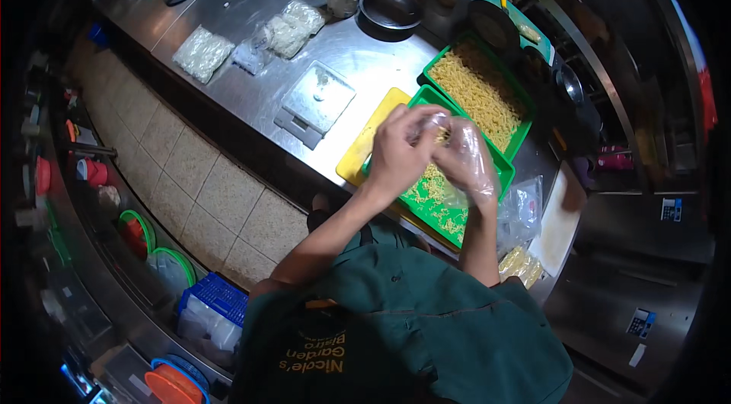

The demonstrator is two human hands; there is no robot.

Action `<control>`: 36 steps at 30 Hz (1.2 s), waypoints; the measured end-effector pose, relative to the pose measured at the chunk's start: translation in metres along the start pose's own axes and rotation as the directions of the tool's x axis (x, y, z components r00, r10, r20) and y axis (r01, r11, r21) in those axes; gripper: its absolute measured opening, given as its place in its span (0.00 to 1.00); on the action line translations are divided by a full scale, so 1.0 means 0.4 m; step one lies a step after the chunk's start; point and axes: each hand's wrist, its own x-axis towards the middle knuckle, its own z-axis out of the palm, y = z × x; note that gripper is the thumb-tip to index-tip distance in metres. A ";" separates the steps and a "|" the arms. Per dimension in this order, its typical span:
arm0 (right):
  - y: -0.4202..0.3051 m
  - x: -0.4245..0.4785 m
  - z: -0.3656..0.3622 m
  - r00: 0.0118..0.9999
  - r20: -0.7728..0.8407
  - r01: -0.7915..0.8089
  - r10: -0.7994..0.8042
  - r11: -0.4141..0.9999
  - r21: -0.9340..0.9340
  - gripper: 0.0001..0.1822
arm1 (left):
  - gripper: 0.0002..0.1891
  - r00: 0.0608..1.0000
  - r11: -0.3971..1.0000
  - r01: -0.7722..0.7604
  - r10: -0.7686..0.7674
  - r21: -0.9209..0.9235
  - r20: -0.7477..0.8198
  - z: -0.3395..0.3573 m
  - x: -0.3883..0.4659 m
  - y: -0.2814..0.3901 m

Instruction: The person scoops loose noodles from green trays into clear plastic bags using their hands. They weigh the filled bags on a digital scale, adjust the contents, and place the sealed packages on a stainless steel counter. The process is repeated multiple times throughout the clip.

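My left hand (397, 144), bare, pinches clear plastic film (435, 120) that looks like a small bag. My right hand (469, 161), covered by a clear plastic glove, meets it from the right. A few yellow noodles show between the two hands; fingers and plastic hide how the right fingers close. Both hands are above a green plastic tray (505, 175) with short yellow noodles (425, 187) scattered over its bottom. Behind it, a second green tray (528, 118) holds a thick layer of yellow noodles (474, 98). A yellow cutting board (357, 158) lies partly under the nearer tray.
A flat kitchen scale (317, 98) rests on the steel counter (377, 67) to the left. Beyond it lie filled clear bags (203, 54) (294, 27). A metal bowl (391, 7) stands farther back. At right are an empty-looking plastic bag (521, 207), a packed noodle bag (521, 266) and a white board (557, 227).
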 end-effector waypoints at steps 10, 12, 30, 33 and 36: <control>0.103 -0.044 -0.012 0.970 0.241 -0.213 0.038 0.615 0.759 0.34 | 0.12 0.990 0.991 -0.107 0.113 -0.075 0.085 0.035 -0.060 0.010; 0.062 -0.032 0.005 0.979 0.171 -0.186 0.111 0.830 0.526 0.34 | 0.11 0.987 0.991 0.066 -0.047 -0.118 0.153 -0.011 -0.044 0.042; 0.233 -0.017 0.184 0.983 0.132 -0.121 0.128 0.991 -0.061 0.32 | 0.12 0.977 0.915 0.215 -0.198 -0.341 0.084 -0.141 0.044 -0.039; 0.191 -0.021 0.248 0.950 0.090 -0.268 0.299 0.930 -0.252 0.27 | 0.12 0.969 0.909 0.245 -0.219 -0.336 0.115 -0.143 0.037 -0.043; 0.164 -0.012 0.216 0.967 -0.003 -0.248 0.253 0.947 -0.204 0.21 | 0.12 0.975 0.934 0.215 -0.189 -0.285 0.117 -0.152 0.034 -0.033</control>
